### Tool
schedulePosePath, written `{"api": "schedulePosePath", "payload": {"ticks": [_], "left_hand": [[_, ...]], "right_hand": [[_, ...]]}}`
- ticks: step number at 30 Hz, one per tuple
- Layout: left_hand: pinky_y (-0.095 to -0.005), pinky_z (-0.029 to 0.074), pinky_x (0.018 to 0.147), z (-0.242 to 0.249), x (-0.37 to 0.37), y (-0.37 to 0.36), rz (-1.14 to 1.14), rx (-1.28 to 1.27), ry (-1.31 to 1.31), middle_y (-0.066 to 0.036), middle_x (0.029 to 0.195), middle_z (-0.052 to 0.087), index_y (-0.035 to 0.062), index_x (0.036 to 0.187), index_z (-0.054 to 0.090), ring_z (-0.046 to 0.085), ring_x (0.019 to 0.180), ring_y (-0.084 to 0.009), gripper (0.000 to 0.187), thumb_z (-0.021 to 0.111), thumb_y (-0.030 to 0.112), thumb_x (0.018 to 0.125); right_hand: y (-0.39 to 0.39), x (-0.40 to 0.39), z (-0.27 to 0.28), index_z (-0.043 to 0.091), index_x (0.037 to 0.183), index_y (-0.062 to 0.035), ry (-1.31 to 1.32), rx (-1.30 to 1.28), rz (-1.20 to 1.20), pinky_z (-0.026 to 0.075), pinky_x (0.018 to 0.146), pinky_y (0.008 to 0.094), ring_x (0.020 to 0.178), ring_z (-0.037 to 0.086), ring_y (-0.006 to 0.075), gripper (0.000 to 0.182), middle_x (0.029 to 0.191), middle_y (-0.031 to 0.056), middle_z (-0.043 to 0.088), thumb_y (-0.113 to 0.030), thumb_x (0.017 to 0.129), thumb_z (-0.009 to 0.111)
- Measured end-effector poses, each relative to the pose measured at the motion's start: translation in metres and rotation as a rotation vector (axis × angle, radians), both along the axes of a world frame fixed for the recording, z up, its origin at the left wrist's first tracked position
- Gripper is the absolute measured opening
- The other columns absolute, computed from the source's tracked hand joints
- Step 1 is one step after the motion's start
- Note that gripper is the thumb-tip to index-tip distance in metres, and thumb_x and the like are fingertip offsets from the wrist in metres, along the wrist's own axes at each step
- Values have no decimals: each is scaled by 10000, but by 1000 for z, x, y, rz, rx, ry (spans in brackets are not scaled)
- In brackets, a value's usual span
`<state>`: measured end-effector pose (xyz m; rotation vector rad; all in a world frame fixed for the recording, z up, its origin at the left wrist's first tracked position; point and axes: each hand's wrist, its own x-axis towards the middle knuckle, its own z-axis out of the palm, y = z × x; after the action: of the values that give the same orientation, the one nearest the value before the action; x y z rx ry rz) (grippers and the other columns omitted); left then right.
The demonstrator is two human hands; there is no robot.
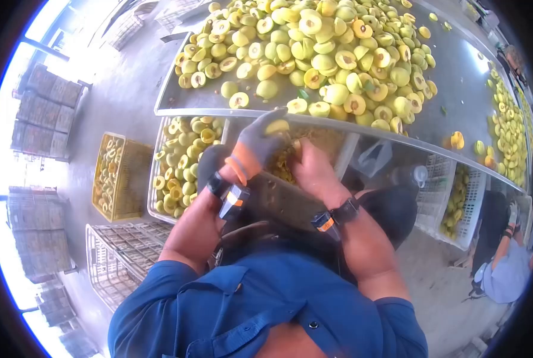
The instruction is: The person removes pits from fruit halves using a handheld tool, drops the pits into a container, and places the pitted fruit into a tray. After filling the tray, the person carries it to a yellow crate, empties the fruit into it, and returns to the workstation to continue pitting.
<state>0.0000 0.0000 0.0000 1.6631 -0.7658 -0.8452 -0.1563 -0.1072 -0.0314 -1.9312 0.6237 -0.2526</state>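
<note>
My left hand [259, 142], in a grey glove with an orange cuff, is closed around a yellow-green peach-like fruit half [276, 126] just below the metal table's near edge. Close beside it on the right, my bare right hand [312, 166] has its fingers pinched together. Whatever is in that pinch is too small and covered to make out. Beneath both hands, a container [320, 138] with brownish-yellow bits in it is partly hidden. A large heap of halved fruit [332, 53], many with brown pits showing, lies on the table ahead.
The metal table [200, 98] has a raised rim. A white crate of fruit halves [186, 161] stands left of my knees, with a yellow crate [132, 179] beyond it. An empty crate [117, 256] sits lower left. More crates [457, 197] and another person [505, 268] are at right.
</note>
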Motion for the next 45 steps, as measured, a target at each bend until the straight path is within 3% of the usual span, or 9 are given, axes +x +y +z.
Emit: {"api": "schedulePosePath", "payload": {"ticks": [5, 8, 11, 14, 17, 23, 29, 38, 45], "left_hand": [[-356, 515, 1051, -36, -4, -1, 40, -59, -218, -191, 1395, 658, 64, 1487, 583, 662, 1235, -297, 552, 652, 14, 942], [-338, 508, 1065, -42, -3, 0, 13, -24, -509, -121, 1455, 641, 59, 1532, 542, 641, 1236, -193, 605, 607, -70, 945], [-371, 497, 1091, -25, -4, -1, -110, 98, -746, -166, 1484, 618, 57, 1536, 534, 643, 1273, -259, 615, 592, -67, 937], [-361, 510, 1078, -19, 2, -2, -124, 45, -571, -201, 1390, 664, 44, 1473, 590, 664, 1247, -296, 581, 606, -71, 903], [-373, 565, 979, -33, 16, -1, 42, -80, 263, -209, 1226, 717, 54, 1347, 673, 707, 1124, -347, 502, 653, -44, 856], [-421, 602, 774, -83, 15, -7, 139, -208, -969, -160, 1066, 744, 62, 1174, 711, 735, 888, -364, 380, 715, 22, 796], [-388, 575, 765, -61, 30, -7, -333, -216, -844, -127, 1013, 723, 64, 1148, 739, 712, 866, -309, 283, 724, 75, 866], [-336, 559, 812, -70, 53, -2, -10, -226, -624, -134, 1052, 749, 57, 1151, 767, 707, 890, -231, 186, 671, 117, 1002], [-330, 569, 869, -51, 99, 75, 407, -242, -498, -129, 1148, 741, 113, 1258, 744, 719, 969, -249, 272, 597, 44, 1040]], "right_hand": [[7, 3, -15, 589, 1142, 45, 58, -51, -2, 526, 848, 489, 924, 688, 436, 258, 949, 275, 703, -127, 959, 648], [10, 7, -15, 625, 1095, 42, -176, 52, 61, 531, 797, 556, 914, 648, 566, 225, 911, 342, 679, -143, 982, 563], [15, 16, -45, 648, 1104, 28, -152, -5, 133, 539, 745, 515, 801, 685, 473, 243, 839, 249, 701, -181, 1013, 564], [7, 11, -2, 664, 1140, 10, 96, 607, 153, 531, 652, 438, 685, 667, 286, 279, 816, 136, 695, -240, 1039, 588], [10, 13, -2, 649, 1096, -32, -11, 583, 153, 373, 453, 270, 487, 505, 93, 213, 697, -3, 583, -233, 1069, 582], [1, 7, -5, 570, 1057, -103, 81, 1144, 296, 423, 470, 333, 518, 489, 107, 119, 727, -17, 509, -218, 1078, 550], [18, 5, -9, 488, 983, -132, 101, 1343, 344, 356, 471, 305, 509, 413, 84, 147, 712, -47, 414, -218, 1071, 569], [7, 5, 2, 522, 932, -123, 156, 1210, 231, 383, 454, 322, 486, 455, 112, 173, 668, -38, 447, -221, 1068, 567], [-3, 16, -108, 651, 917, -10, 334, 244, 139, 514, 600, 425, 625, 642, 276, 230, 725, 139, 645, -234, 963, 670]]}}
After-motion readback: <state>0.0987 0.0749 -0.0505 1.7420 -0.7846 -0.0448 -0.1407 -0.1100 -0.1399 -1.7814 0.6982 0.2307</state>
